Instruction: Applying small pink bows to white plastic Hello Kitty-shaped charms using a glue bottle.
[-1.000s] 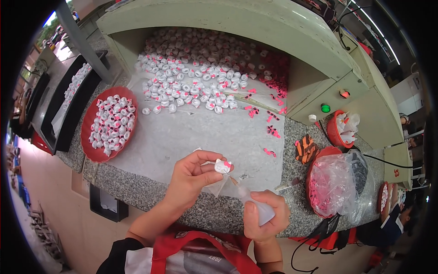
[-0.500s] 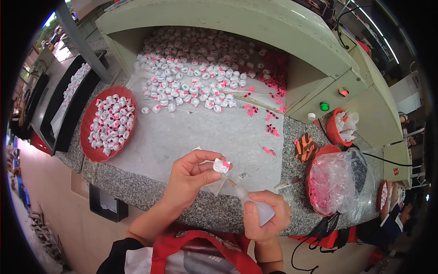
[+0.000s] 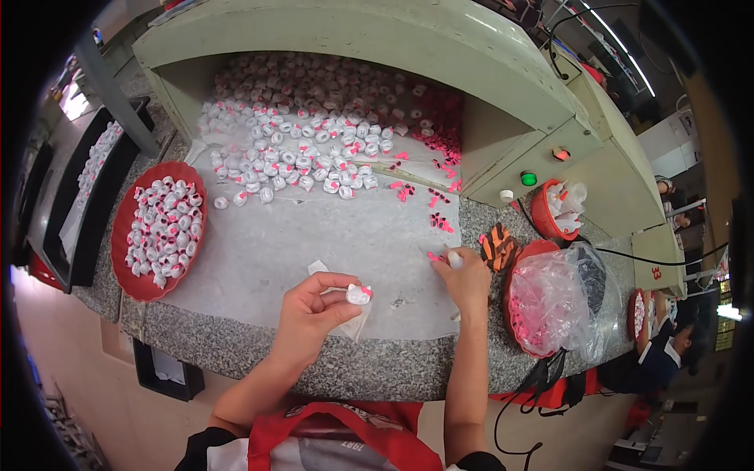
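My left hand (image 3: pixel 316 312) pinches a small white molded figure head (image 3: pixel 359 294) with a pink bow on it. A piece of white paper (image 3: pixel 355 325) lies under or is tucked beneath these fingers. Reaching forward to the right side of the worktop, my right hand (image 3: pixel 466 284) keeps a translucent squeeze bottle (image 3: pixel 455 260) in its grip; most of the bottle is hidden. Its fingertips are at a small pink bow piece (image 3: pixel 435 257), and I cannot tell whether they touch it. More pink bow pieces (image 3: pixel 441 223) are scattered just beyond.
Many white figure heads (image 3: pixel 302 161) fill the green booth (image 3: pixel 345 35). A red bowl of heads (image 3: pixel 118 259) stands left. At right are an orange-black striped piece (image 3: pixel 498 247), a small red basket (image 3: pixel 542 216) and a red bowl (image 3: pixel 517 330) with plastic bags.
My right hand has moved away from the figure head, forward and right to the pink bow pieces, carrying the squeeze bottle. The left hand still holds the head. The whole view has shifted slightly.
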`<state>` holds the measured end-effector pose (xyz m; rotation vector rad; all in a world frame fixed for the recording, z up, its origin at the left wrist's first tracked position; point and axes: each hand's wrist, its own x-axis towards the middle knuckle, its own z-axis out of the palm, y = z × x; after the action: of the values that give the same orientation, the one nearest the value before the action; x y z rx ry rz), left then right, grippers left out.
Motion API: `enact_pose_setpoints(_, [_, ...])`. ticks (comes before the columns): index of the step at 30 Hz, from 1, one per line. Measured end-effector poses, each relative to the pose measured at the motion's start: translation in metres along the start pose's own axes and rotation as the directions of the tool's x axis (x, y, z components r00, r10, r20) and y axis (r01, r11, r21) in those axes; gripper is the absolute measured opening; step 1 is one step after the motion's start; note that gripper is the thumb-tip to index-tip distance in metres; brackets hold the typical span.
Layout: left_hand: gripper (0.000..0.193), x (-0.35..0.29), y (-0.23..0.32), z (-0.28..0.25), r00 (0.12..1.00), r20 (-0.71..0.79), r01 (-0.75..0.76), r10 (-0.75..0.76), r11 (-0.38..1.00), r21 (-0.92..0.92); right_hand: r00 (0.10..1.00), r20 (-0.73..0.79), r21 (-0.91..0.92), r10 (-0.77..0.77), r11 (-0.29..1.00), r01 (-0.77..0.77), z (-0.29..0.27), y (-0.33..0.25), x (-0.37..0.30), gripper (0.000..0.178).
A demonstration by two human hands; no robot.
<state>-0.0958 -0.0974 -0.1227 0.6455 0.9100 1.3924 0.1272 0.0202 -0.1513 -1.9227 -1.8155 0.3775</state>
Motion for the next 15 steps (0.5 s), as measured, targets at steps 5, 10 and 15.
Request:
enact_pose_setpoints(5, [0.031, 0.003, -0.008, 0.009, 0.998, -0.056, 0.025, -0.023, 0.999, 0.040, 0.952, 0.034, 0.019, -0.305, 0.952, 0.304, 0.005, 0.002, 0.003, 0.015])
enact_pose_setpoints(10, [0.031, 0.006, -0.009, 0.019, 0.999, -0.049, 0.024, -0.021, 0.997, 0.068, 0.941, -0.078, 0.296, -0.329, 0.893, 0.337, 0.001, 0.002, -0.006, 0.009])
enact_pose_setpoints(15, [0.029, 0.007, -0.007, 0.021, 0.993, -0.083, -0.068, 0.079, 0.990, 0.126, 0.965, 0.238, 0.707, -0.114, 0.701, -0.091, -0.028, -0.042, -0.045, 0.007])
